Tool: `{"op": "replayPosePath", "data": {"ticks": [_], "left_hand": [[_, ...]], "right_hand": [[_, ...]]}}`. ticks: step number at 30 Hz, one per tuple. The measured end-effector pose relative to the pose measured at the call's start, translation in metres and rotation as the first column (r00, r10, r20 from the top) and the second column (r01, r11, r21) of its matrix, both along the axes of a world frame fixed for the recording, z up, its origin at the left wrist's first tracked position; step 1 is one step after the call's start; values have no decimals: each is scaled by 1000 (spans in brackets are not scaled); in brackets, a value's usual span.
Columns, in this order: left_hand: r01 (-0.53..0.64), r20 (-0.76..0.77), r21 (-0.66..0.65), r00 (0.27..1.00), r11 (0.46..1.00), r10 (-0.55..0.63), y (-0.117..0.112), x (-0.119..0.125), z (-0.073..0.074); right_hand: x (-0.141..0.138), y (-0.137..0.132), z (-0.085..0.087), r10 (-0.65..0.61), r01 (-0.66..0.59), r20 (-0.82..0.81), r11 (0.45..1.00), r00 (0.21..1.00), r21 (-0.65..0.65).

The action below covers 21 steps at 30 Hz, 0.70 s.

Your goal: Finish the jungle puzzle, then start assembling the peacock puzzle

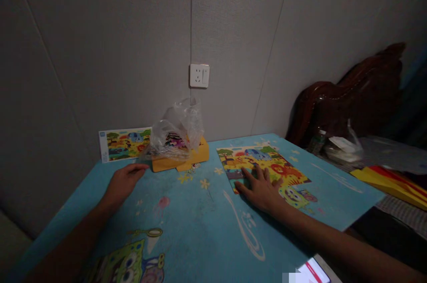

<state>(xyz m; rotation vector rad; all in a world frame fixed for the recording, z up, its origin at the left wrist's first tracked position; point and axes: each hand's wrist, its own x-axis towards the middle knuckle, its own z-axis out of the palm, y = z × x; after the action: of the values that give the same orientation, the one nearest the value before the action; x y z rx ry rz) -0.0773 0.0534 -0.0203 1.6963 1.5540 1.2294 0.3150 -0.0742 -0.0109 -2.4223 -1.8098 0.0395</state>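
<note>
Your right hand (262,187) — fingers spread, gripping nothing — rests on animal picture (267,158), long axis crosswise; your left hand (125,180) farther off — fingers together, hold unclear.

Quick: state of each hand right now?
Left hand: fingers together, can't tell if holding anything.
Right hand: open, spread on the picture.

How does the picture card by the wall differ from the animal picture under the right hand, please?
The picture card stands upright by the wall; the animal picture lies flat.
The picture card has a white strip at its left end; the animal picture shows none.
The right hand rests on the animal picture; no hand rests on the picture card.
Both show a blue elephant on a yellow background.
</note>
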Motion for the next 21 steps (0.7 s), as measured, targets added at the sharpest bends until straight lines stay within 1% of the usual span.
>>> {"op": "replayPosePath", "data": {"ticks": [3,5,7,10,14,16,18,19,21], "left_hand": [[6,-10,8,1000,1000,-6,-1,1,2],[-2,-17,6,1000,1000,2,-3,2,4],[-12,-19,3,1000,1000,12,-4,2,6],[-12,-13,4,1000,1000,12,-4,3,7],[-15,-18,-3,1000,1000,15,-4,2,6],[-19,-8,-15,1000,1000,19,-4,3,6],[-21,11,-21,1000,1000,22,-5,4,8],[-23,18,-23,1000,999,23,-6,4,9],[-24,22,-26,999,999,24,-8,6,11]], "right_hand": [[-9,-8,-5,83,-83,-11,997,996,5],[-11,-9,-7,83,-83,-19,997,996,-5],[-8,-4,-7,66,-66,-11,998,998,-17],[9,13,-5,76,-76,7,997,997,-26],[45,37,-1,106,-105,51,994,993,-31],[62,47,0,100,-98,64,995,993,-36],[74,53,0,58,-56,75,998,996,-23],[78,55,-1,7,-7,81,1000,997,-7],[81,57,-4,-134,132,82,991,988,27]]}}
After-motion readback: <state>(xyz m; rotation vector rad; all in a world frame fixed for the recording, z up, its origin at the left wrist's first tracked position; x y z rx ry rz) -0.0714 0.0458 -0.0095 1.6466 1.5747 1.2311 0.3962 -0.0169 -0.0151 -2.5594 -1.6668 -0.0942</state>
